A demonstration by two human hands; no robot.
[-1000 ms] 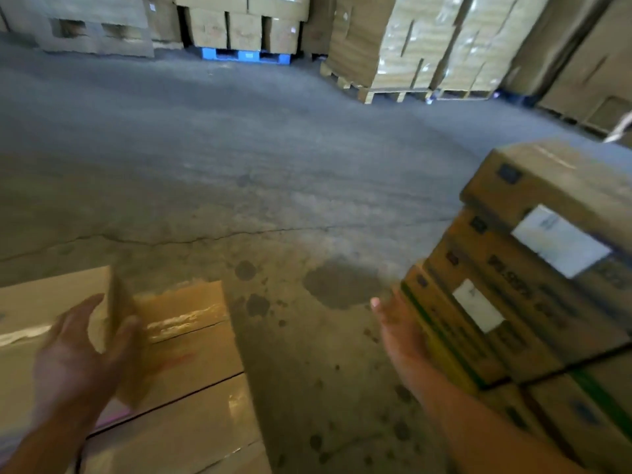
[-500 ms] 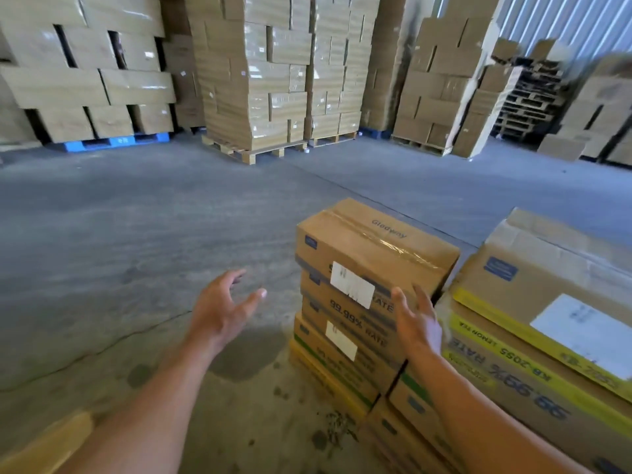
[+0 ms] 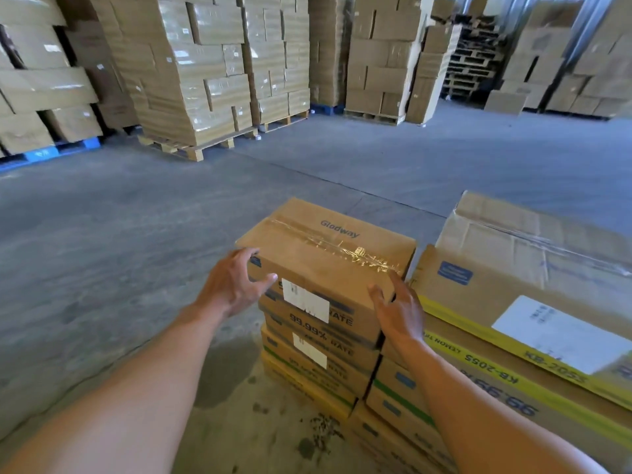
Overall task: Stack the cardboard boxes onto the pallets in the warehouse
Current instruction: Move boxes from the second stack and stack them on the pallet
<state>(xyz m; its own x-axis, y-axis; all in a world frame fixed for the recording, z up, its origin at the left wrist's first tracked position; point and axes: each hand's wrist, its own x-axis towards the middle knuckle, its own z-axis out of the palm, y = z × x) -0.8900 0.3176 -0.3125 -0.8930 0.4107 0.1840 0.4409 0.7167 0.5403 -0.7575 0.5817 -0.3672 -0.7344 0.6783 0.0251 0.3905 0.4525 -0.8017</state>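
Note:
A taped brown cardboard box printed "Glodway" tops a short stack of similar boxes at the centre of the head view. My left hand is clasped on its front left corner, fingers on the left side and thumb on the front face. My right hand grips its front right corner, fingers reaching down the gap beside the neighbouring boxes. The box still rests flat on the stack.
Larger boxes with yellow bands stand tight against the stack on the right. Wrapped loads on a wooden pallet and a blue pallet line the back. Stacked bare pallets stand far right. Stained concrete floor lies to the left.
My view swung from the boxes at lower left to this stack. Both hands moved forward from mid-air and closed onto the top box's front corners.

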